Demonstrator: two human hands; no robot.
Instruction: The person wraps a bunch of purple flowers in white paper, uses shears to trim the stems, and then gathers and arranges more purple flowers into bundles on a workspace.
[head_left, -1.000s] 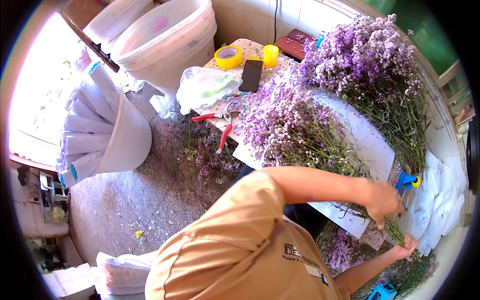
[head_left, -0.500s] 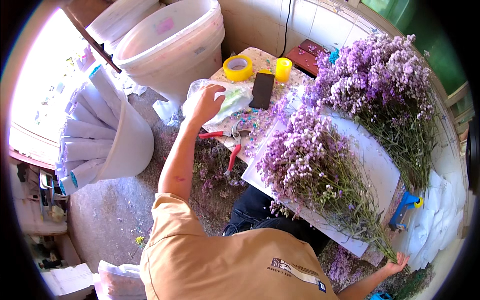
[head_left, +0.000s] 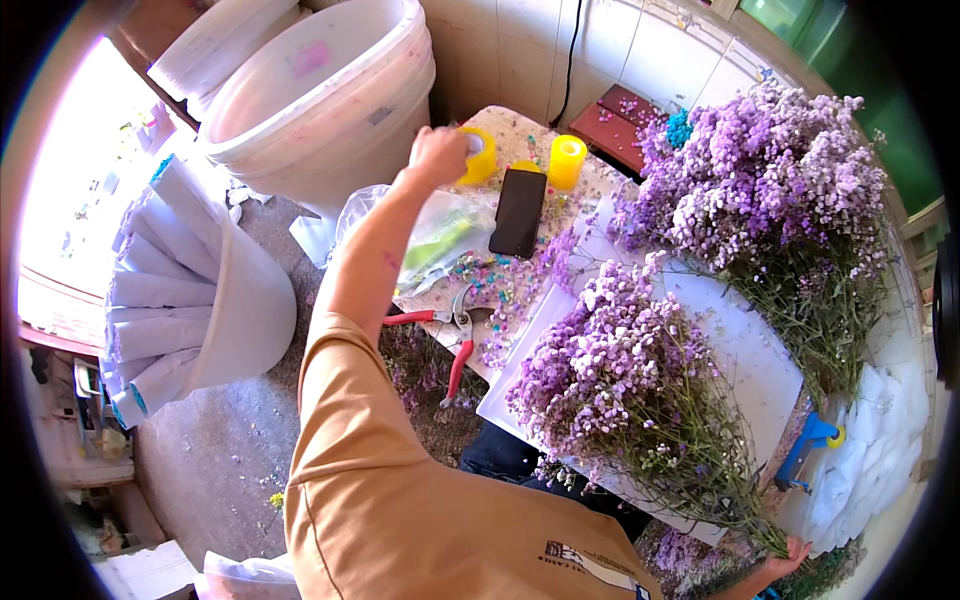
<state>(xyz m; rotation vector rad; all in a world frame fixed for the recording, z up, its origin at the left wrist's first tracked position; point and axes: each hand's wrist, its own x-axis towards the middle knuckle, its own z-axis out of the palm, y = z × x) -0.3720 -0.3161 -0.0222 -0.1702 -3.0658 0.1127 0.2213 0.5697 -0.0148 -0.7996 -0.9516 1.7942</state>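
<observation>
My left hand (head_left: pixel 437 156) reaches over the far side of the table, its fingers closed on the left edge of a wide yellow roll of tape (head_left: pixel 485 160). At the lower right, my right hand (head_left: pixel 790 562) grips the stem ends of a bunch of small purple flowers (head_left: pixel 610 370), whose heads lie on a white tray (head_left: pixel 520 395). Close to my left forearm are a clear plastic bag (head_left: pixel 435 235) with something green inside and red-handled pruning shears (head_left: pixel 462 322). A black phone (head_left: pixel 518 212) lies beside the tape.
A larger purple flower bunch (head_left: pixel 770 190) lies at the back right. Beside the phone stands a smaller yellow tape roll (head_left: pixel 567 162). A blue tape dispenser (head_left: pixel 808 450) sits by white wrapping sheets (head_left: pixel 870 450). Left are a bucket of wrapped bundles (head_left: pixel 255 300) and stacked white tubs (head_left: pixel 330 130).
My left hand has moved from above the plastic bag to the large tape roll and closed on it. My right hand stays on the stems. The view has shifted slightly.
</observation>
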